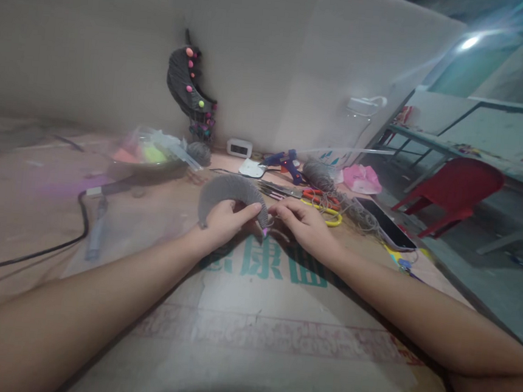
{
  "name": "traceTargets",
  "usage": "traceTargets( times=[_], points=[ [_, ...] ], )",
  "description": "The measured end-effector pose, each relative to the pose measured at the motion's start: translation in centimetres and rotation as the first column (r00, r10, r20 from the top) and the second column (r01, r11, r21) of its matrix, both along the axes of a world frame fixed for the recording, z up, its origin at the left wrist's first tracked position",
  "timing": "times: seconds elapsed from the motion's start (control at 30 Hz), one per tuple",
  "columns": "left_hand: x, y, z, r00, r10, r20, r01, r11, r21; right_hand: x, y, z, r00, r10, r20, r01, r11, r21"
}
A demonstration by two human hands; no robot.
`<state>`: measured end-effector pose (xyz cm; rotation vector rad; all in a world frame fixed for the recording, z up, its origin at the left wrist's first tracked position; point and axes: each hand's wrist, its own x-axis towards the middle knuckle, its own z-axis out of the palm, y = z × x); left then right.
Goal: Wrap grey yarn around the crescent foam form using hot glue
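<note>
A crescent shape wrapped in grey yarn is gripped in my left hand, thumb along its inner curve near the right-hand tip. That tip points down and shows a small pink-purple end. Just right of it, my right hand is closed in a pinch, with what looks like a short strand of yarn at its fingertips. Behind the right hand lie orange-handled scissors, a yellow-handled pair and loose grey yarn.
A finished-looking dark crescent with coloured beads hangs on the wall. Along the back are a bowl of bright pieces, a small digital clock, a blue glue gun and a pink bag. A phone lies right; a black cable runs left.
</note>
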<state>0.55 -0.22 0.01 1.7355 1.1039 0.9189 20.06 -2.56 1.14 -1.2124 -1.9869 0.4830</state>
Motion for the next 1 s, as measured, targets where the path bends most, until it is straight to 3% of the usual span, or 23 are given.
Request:
traceTargets(
  times=[0.13,0.23,0.47,0.73,1.0],
  points=[
    [0.22,-0.27,0.13,0.999,-0.002,0.051,0.002,1.0,-0.005,-0.39,-0.36,0.32,1.0,0.024,-0.012,-0.025,0.996,-0.085],
    [0.08,-0.23,-0.02,1.0,-0.021,0.005,0.021,1.0,0.019,-0.61,-0.52,0.41,1.0,0.03,0.002,-0.03,0.99,-0.136],
    [-0.29,-0.13,-0.34,0.995,-0.092,0.045,0.088,0.993,0.078,-0.93,-0.76,0.44,0.999,0.041,-0.007,-0.042,0.984,-0.172],
    [-0.31,0.07,-0.58,1.0,-0.012,-0.023,0.015,0.993,0.115,-0.64,-0.65,0.36,0.994,0.057,-0.098,-0.075,0.978,-0.197],
    [-0.47,0.26,-0.37,0.998,0.064,-0.003,-0.064,0.991,0.119,-0.73,-0.64,0.29,0.998,0.049,-0.029,-0.053,0.985,-0.165]
  ],
)
